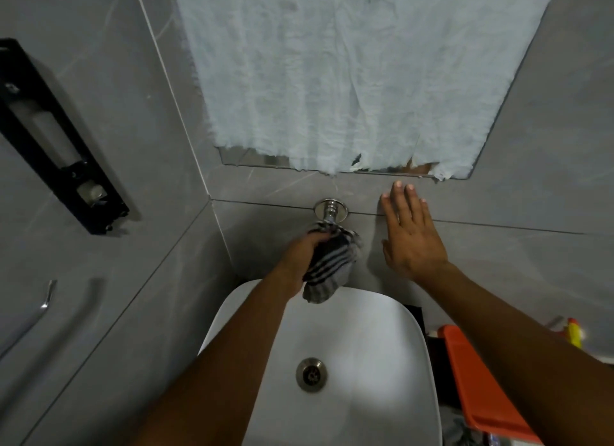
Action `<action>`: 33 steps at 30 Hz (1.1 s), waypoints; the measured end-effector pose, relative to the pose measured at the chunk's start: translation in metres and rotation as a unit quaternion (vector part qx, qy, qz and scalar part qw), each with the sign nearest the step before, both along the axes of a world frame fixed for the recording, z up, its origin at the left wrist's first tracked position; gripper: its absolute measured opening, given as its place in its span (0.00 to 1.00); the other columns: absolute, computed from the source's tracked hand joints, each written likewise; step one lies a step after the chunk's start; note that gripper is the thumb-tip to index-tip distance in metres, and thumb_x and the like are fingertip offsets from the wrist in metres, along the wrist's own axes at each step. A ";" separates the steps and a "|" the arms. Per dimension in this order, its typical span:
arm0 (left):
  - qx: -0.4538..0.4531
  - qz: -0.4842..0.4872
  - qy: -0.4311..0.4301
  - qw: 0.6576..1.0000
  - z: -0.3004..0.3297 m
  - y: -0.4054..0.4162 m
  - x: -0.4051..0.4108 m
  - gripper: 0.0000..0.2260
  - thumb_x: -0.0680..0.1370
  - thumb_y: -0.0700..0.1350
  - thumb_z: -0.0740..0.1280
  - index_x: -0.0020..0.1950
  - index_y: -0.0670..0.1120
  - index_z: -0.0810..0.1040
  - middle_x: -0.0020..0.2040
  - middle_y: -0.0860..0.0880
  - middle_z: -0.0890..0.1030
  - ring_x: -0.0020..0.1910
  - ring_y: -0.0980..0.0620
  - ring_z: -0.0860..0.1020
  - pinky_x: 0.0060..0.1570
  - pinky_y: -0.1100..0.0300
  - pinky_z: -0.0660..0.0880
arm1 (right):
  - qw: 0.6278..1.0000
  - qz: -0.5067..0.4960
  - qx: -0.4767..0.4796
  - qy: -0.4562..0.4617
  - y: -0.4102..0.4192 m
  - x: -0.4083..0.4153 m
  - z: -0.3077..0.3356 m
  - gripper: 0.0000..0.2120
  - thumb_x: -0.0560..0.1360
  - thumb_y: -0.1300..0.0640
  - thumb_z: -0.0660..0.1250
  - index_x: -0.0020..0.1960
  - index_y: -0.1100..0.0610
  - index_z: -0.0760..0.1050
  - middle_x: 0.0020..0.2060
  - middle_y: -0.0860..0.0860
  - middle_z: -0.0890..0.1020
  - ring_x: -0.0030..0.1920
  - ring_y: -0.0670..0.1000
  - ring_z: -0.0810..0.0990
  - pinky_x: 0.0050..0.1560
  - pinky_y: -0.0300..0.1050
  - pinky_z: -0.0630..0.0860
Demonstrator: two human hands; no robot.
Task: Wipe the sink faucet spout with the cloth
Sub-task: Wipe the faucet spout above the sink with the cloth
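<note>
Left hand (304,252) grips a dark-and-grey striped cloth (329,262), bunched around the faucet spout (329,215) so that only the chrome neck and round wall flange show above the fabric. One loose end of the cloth hangs down over the back rim of the white sink (398,339), above the metal drain (311,375). Right hand (410,234) lies open, fingers spread flat against the grey tiled wall (498,262) just beside the faucet, holding nothing. An orange tray (475,379) sits to the right of the sink.
</note>
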State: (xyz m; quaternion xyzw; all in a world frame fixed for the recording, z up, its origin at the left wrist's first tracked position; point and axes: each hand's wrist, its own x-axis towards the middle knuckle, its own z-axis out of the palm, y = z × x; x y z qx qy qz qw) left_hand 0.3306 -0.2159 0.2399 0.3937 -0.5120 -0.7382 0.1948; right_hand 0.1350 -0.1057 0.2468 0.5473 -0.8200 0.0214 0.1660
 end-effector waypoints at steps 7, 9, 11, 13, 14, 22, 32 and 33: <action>0.226 0.053 0.202 0.951 -0.053 0.012 0.001 0.25 0.68 0.63 0.66 0.54 0.45 0.85 0.48 0.42 0.86 0.45 0.43 0.85 0.45 0.52 0.82 | 1.000 -0.002 0.010 -0.005 0.003 0.002 0.004 0.44 0.76 0.49 0.63 0.81 0.58 0.40 0.80 0.59 0.36 0.80 0.62 0.35 0.79 0.60 0.42; 0.242 0.035 0.186 0.952 -0.052 0.009 0.001 0.25 0.71 0.64 0.64 0.52 0.45 0.83 0.45 0.42 0.85 0.42 0.43 0.84 0.44 0.51 0.81 | 1.000 0.004 0.013 -0.002 0.005 0.000 0.003 0.44 0.76 0.48 0.63 0.81 0.58 0.40 0.78 0.58 0.32 0.80 0.62 0.35 0.79 0.60 0.42; 0.227 -0.004 0.141 0.964 -0.040 -0.004 0.000 0.26 0.74 0.66 0.60 0.47 0.44 0.84 0.43 0.42 0.86 0.41 0.43 0.84 0.45 0.52 0.79 | 1.000 0.009 0.012 0.001 0.005 -0.002 0.002 0.45 0.77 0.48 0.63 0.81 0.58 0.39 0.76 0.58 0.30 0.80 0.62 0.35 0.79 0.60 0.41; 0.184 -0.036 0.077 0.979 -0.019 -0.021 -0.007 0.27 0.74 0.65 0.59 0.43 0.44 0.86 0.41 0.42 0.86 0.42 0.43 0.83 0.46 0.54 0.78 | 1.000 0.008 0.015 0.003 0.004 -0.002 0.000 0.45 0.76 0.48 0.64 0.81 0.59 0.39 0.76 0.58 0.30 0.79 0.61 0.33 0.79 0.60 0.41; 0.160 -0.050 0.044 0.985 -0.007 -0.030 -0.013 0.27 0.74 0.63 0.59 0.42 0.43 0.86 0.40 0.42 0.86 0.41 0.44 0.83 0.45 0.55 0.78 | 1.000 0.007 0.014 0.002 0.003 -0.002 -0.002 0.45 0.76 0.49 0.64 0.81 0.59 0.38 0.76 0.58 0.30 0.78 0.61 0.32 0.79 0.61 0.41; -0.153 -0.106 -0.219 0.958 0.051 -0.044 -0.071 0.07 0.76 0.44 0.63 0.40 0.44 0.78 0.50 0.41 0.81 0.43 0.45 0.80 0.47 0.57 0.77 | 1.000 0.004 -0.007 -0.005 -0.005 -0.006 -0.010 0.48 0.72 0.51 0.68 0.81 0.60 0.43 0.79 0.61 0.38 0.79 0.64 0.37 0.79 0.64 0.44; -0.377 0.002 -0.187 0.907 -0.011 0.011 -0.019 0.20 0.77 0.52 0.66 0.64 0.43 0.67 0.50 0.49 0.79 0.43 0.55 0.79 0.39 0.66 0.74 | 0.752 -0.026 -0.272 -0.600 -0.030 0.084 -0.020 0.19 0.81 0.43 0.60 0.63 0.55 0.76 0.56 0.52 0.81 0.59 0.53 0.80 0.54 0.38 0.76; -0.382 -0.004 -0.164 0.910 -0.022 0.019 -0.007 0.21 0.77 0.52 0.67 0.64 0.44 0.66 0.49 0.52 0.78 0.43 0.58 0.77 0.39 0.69 0.71 | 0.737 -0.023 -0.265 -0.621 -0.032 0.092 -0.023 0.19 0.80 0.43 0.61 0.60 0.55 0.78 0.51 0.50 0.83 0.56 0.52 0.82 0.52 0.40 0.78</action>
